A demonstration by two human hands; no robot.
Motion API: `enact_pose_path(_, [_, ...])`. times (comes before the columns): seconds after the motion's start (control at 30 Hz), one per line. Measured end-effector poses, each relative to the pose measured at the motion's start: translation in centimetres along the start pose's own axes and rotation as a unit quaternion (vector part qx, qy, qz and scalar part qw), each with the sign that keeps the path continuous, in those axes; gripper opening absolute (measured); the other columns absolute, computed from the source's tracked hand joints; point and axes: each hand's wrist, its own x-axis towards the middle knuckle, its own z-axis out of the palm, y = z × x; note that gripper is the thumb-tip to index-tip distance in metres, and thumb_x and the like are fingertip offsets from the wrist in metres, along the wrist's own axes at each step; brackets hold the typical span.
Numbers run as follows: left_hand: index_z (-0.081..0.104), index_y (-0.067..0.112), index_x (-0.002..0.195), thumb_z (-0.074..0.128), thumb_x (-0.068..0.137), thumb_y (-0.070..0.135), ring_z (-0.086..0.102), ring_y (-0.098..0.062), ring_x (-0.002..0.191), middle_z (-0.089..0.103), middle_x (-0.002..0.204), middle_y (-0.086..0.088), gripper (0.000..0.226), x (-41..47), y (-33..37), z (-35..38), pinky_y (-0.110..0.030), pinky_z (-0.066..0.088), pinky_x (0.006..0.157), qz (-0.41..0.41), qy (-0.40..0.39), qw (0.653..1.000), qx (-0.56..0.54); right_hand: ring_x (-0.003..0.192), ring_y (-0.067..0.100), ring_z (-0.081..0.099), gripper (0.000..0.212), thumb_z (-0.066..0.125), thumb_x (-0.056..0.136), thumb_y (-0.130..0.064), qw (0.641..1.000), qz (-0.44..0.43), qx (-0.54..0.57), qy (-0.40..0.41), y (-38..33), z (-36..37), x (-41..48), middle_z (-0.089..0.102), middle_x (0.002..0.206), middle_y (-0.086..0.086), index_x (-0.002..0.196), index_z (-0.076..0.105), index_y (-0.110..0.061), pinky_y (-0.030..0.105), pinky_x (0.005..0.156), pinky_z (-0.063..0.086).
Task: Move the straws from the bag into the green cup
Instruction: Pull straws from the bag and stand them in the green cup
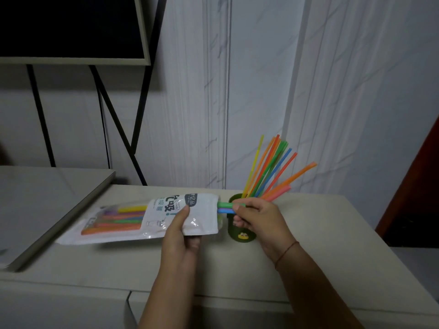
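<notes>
Fingers [237,207] pinch two straws [225,208] (green, blue) at bag [166,217] mouth.

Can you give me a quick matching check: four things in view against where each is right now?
1. bag
2. green cup
3. green straw
4. straws in cup

A. fanned out, leaning right
B. pinched by the right hand at the bag mouth
C. standing behind the right hand
D. held by the left hand

Pairs: 1-D, 2-C, 3-B, 4-A
</notes>
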Motion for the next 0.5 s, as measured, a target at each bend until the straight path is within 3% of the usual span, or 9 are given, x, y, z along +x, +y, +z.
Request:
enact_pose_path(0.13, [0.058, 0.018, 0.114, 0.061, 0.084, -0.002, 0.067, -0.019, 0.101, 0.072, 0.105, -0.005, 0.036, 0.6, 0.7, -0.4, -0.049, 0.056, 0.073, -0.008, 0.011, 0.998, -0.056, 0.048, 0.005, 0.057, 0.012, 0.061, 0.084, -0.001, 1.000, -0.009, -0.006, -0.006, -1.1, -2.6, 0.4, 0.063, 0.062, 0.006, 0.093, 0.069, 0.002, 0.014, 0.051, 0.049])
enact_pose_path(0.3, [0.053, 0.019, 0.122, 0.061, 0.085, -0.001, 0.068, -0.018, 0.094, 0.070, 0.109, -0.005, 0.042, 0.6, 1.2, -0.4, -0.037, 0.057, 0.048, -0.001, 0.029, 0.997, -0.072, 0.052, 0.004, 0.058, 0.011, 0.061, 0.084, 0.001, 1.000, -0.004, 0.015, -0.023, -2.0, -5.8, 0.2, 0.063, 0.066, 0.007, 0.084, 0.069, -0.006, 0.013, 0.052, 0.050])
enact_pose_path(0.37, [0.053, 0.019, 0.123, 0.060, 0.085, -0.001, 0.068, -0.019, 0.095, 0.070, 0.108, -0.004, 0.043, 0.8, 1.1, -0.6, -0.043, 0.059, 0.053, -0.006, 0.028, 0.997, -0.072, 0.052, 0.004, 0.057, 0.011, 0.060, 0.084, 0.001, 0.999, -0.001, 0.023, -0.032, -2.1, -6.3, 0.1, 0.064, 0.064, 0.005, 0.085, 0.069, -0.004, 0.014, 0.051, 0.050])
enact_pose_path(0.43, [0.057, 0.019, 0.118, 0.060, 0.085, -0.001, 0.067, -0.019, 0.101, 0.074, 0.099, -0.003, 0.040, 1.1, 1.0, -0.8, -0.058, 0.055, 0.072, -0.014, 0.023, 0.998, -0.061, 0.052, 0.004, 0.057, 0.012, 0.058, 0.086, 0.001, 0.998, 0.002, 0.046, -0.037, -2.1, -6.1, 0.1, 0.064, 0.065, 0.004, 0.085, 0.069, -0.003, 0.014, 0.050, 0.049])
enact_pose_path(0.5, [0.060, 0.019, 0.105, 0.059, 0.085, -0.003, 0.066, -0.018, 0.103, 0.076, 0.085, 0.000, 0.030, 1.1, 0.8, -0.8, -0.059, 0.052, 0.073, -0.016, 0.020, 0.998, -0.055, 0.051, 0.005, 0.055, 0.014, 0.054, 0.087, 0.002, 0.995, 0.005, 0.093, -0.034, -1.9, -5.4, 0.1, 0.064, 0.064, 0.004, 0.084, 0.067, -0.003, 0.015, 0.049, 0.048])
